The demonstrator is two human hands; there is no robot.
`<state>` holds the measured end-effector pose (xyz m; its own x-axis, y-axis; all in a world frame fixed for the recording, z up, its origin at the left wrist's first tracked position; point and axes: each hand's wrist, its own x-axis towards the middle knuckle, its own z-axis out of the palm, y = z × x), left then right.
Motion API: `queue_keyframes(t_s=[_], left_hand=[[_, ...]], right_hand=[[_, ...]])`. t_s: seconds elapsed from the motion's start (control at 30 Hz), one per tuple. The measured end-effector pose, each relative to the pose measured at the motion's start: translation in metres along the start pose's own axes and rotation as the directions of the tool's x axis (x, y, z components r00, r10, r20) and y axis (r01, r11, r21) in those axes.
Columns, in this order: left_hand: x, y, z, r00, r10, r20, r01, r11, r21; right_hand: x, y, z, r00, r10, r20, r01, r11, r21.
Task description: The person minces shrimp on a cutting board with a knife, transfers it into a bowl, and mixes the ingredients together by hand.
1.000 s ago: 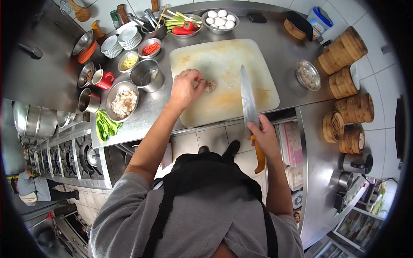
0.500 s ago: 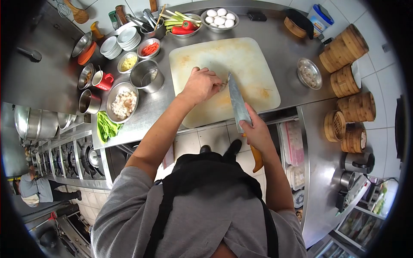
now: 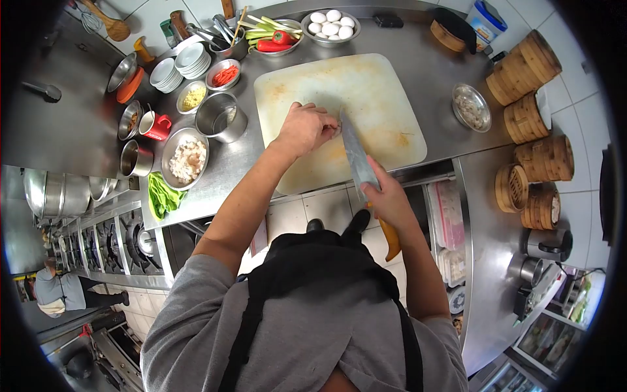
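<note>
My left hand (image 3: 307, 129) rests on the white cutting board (image 3: 379, 75) with its fingers curled and pinched together. A small greyish piece of food (image 3: 337, 129) shows at the fingertips, mostly hidden by them. In my right hand (image 3: 386, 196) is a kitchen knife (image 3: 356, 152) with a broad blade and a yellow handle. Its tip lies at the board, just right of my left fingertips; I cannot tell whether the edge touches the food. To the board's right stands a metal bowl of greyish, shrimp-like pieces (image 3: 471, 109).
Left of the board are a steel pot (image 3: 222, 117), a bowl of pale chopped food (image 3: 186, 159), leafy greens (image 3: 162, 196) and a red mug (image 3: 155, 125). Eggs (image 3: 332, 26) and red peppers (image 3: 274, 44) sit behind. Bamboo steamers (image 3: 524, 67) line the right. Another person (image 3: 62, 291) stands far left.
The knife tip has shifted slightly left, closer to my left fingertips. Less of the greyish piece shows now. The whole view has shifted a little.
</note>
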<state>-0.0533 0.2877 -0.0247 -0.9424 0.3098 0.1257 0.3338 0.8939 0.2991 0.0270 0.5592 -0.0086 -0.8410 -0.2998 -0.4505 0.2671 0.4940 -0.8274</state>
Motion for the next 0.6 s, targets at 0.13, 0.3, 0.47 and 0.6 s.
queue_keyframes(t_s=[0.13, 0.3, 0.47, 0.6], left_hand=[[0.0, -0.002, 0.004, 1.0, -0.006, -0.015, 0.006, 1.0, -0.029], [-0.002, -0.001, 0.006, 0.999, -0.005, -0.044, 0.004, 0.999, -0.035], [-0.003, 0.0, 0.009, 0.997, -0.036, -0.064, 0.033, 0.998, -0.057], [-0.005, 0.001, 0.002, 0.997, -0.066, -0.037, 0.065, 0.997, -0.041]], right_hand=[[-0.005, 0.022, 0.01, 0.997, -0.071, -0.01, 0.072, 0.987, 0.145], [0.014, 0.003, 0.014, 0.999, -0.052, -0.008, 0.052, 0.989, 0.14], [0.005, 0.016, 0.021, 0.997, -0.074, 0.026, 0.069, 0.988, 0.138], [-0.014, 0.03, 0.027, 0.985, -0.171, 0.039, 0.161, 0.969, 0.185]])
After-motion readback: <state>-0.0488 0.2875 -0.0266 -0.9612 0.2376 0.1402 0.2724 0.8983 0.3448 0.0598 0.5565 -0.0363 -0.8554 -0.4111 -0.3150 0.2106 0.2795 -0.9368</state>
